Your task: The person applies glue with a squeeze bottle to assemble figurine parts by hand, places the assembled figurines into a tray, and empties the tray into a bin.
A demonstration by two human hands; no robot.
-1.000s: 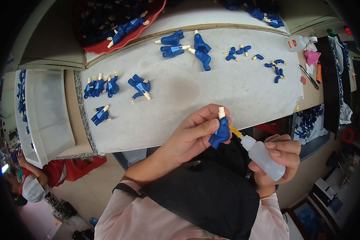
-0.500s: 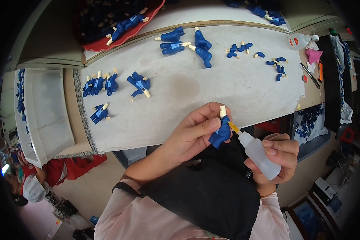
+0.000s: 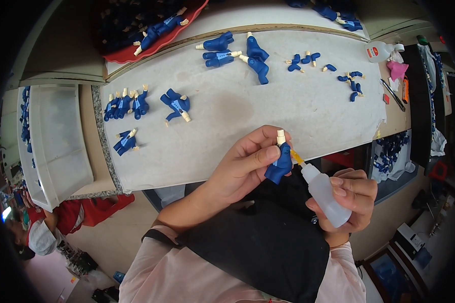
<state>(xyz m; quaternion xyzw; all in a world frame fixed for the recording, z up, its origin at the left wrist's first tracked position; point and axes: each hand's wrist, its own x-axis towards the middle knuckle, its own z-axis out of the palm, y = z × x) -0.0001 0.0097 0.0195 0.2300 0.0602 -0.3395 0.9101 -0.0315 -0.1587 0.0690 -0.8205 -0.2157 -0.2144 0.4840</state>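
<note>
Between the fingers and thumb of my left hand [image 3: 247, 159] is a blue figurine body [image 3: 279, 164], held upright with its cream neck peg on top. My right hand [image 3: 353, 197] is wrapped round a translucent white squeeze bottle [image 3: 328, 197], tilted up to the left. Its thin yellow-orange nozzle [image 3: 297, 157] meets the upper right side of the body, though whether it touches is hard to tell. Loose blue arms [image 3: 308, 59] with cream hands lie on the white work surface [image 3: 308, 111] beyond my hands. Several armless bodies [image 3: 256, 68] lie at the far middle.
Bodies with arms [image 3: 128, 104] lie at the left. A red basin [image 3: 172, 45] of parts stands far left, beside a translucent bin [image 3: 60, 136]. A clear bottle [image 3: 379, 52], pink lump [image 3: 398, 69], pen [image 3: 393, 95] and orange cutter [image 3: 405, 91] sit far right. Another person [image 3: 40, 232] is at lower left.
The figurine body has risen slightly and turned a little in my left hand. My right hand has shifted slightly left with the bottle, whose nozzle now stands higher on the body's side.
</note>
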